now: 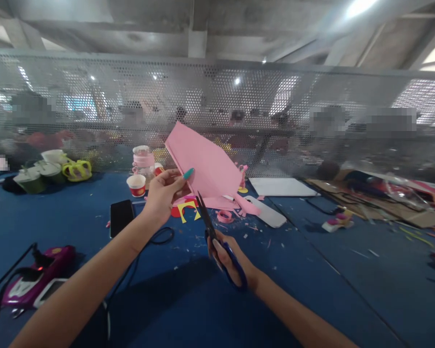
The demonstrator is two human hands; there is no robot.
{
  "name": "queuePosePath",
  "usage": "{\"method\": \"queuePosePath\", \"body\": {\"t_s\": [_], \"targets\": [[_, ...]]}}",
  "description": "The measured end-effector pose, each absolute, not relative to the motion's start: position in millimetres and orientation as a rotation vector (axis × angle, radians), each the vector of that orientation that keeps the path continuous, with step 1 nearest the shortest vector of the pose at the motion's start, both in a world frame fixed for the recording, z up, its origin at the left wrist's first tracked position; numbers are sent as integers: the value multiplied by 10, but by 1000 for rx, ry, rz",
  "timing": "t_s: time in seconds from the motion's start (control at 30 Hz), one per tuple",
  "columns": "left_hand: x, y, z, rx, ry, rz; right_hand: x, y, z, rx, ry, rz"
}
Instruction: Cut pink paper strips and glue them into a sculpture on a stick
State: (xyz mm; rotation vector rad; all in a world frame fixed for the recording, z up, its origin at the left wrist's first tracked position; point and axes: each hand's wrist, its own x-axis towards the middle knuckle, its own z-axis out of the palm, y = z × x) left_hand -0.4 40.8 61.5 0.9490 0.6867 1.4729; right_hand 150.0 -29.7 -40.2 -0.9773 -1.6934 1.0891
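Note:
A large pink sheet (205,159), which looks like paper or thin foam, is pinched at its left edge by my left hand (166,191) and held tilted above the table. My right hand (232,256) grips a pair of scissors (207,217) with dark blades and blue handles. The blades point up at the sheet's lower edge and look nearly closed; whether they touch it I cannot tell. Under the sheet lie a yellow cutout (183,211), a pink ring-shaped strip (224,216) and more pink scraps.
A black phone (122,218), a paper cup (136,185) and a pink-banded jar (143,162) stand left of centre. A purple power strip (47,270) with cables lies near left. Behind are a white board (282,187) and a perforated metal screen (130,92). Cardboard (384,203) lies right.

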Motion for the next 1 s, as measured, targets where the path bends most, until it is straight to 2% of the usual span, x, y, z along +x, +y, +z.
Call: {"method": "queuePosePath", "body": {"t_s": [0.43, 1.0], "targets": [[58, 389, 557, 958, 731, 1502, 1482, -285, -466, -1038, -1707, 1005], [44, 415, 524, 1100, 710, 1475, 1479, -296, -271, -1155, -1845, 782]]}}
